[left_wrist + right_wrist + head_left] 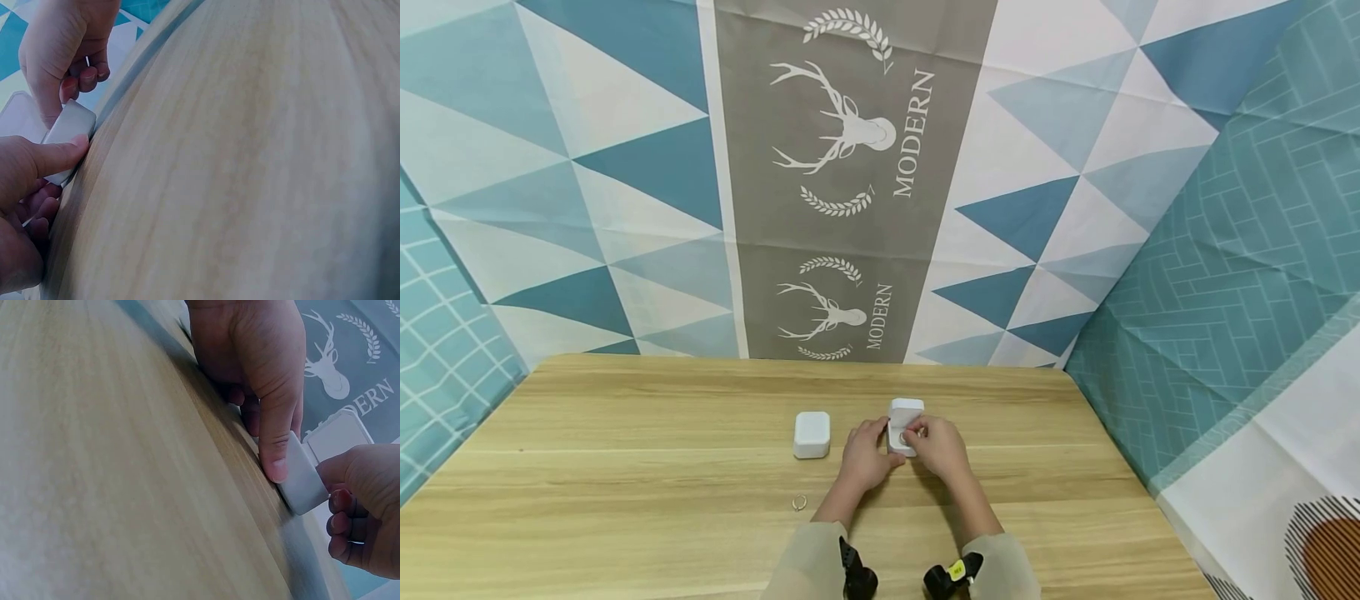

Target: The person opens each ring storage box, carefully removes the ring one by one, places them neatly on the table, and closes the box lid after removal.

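Two white boxes stand on the table (625,433), one open box (906,417) and one closed box (812,434), with two rings, one ring in the open box (903,437) and one loose ring (799,502).

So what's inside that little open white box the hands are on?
A ring sits in the open white box, with the right hand at it. The left hand steadies the base. Fingers cover the rest of the inside.
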